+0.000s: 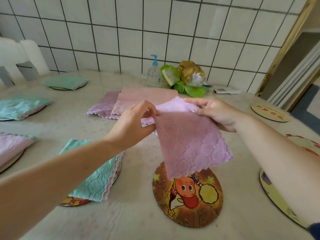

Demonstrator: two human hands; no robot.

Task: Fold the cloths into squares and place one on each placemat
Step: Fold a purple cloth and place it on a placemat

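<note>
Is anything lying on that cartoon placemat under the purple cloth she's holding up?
Nothing visible does. Both hands hold the purple cloth in the air, and the cartoon placemat right below it is bare.

I see a lilac cloth (pixel 188 146) hanging doubled over above a bare cartoon placemat (pixel 187 196); folded teal cloth (pixel 97 172) covers its neighbour.

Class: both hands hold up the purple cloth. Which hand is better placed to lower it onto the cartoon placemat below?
Probably the left hand: the purple cloth hangs over the cartoon placemat; the right hand is farther off.
</note>
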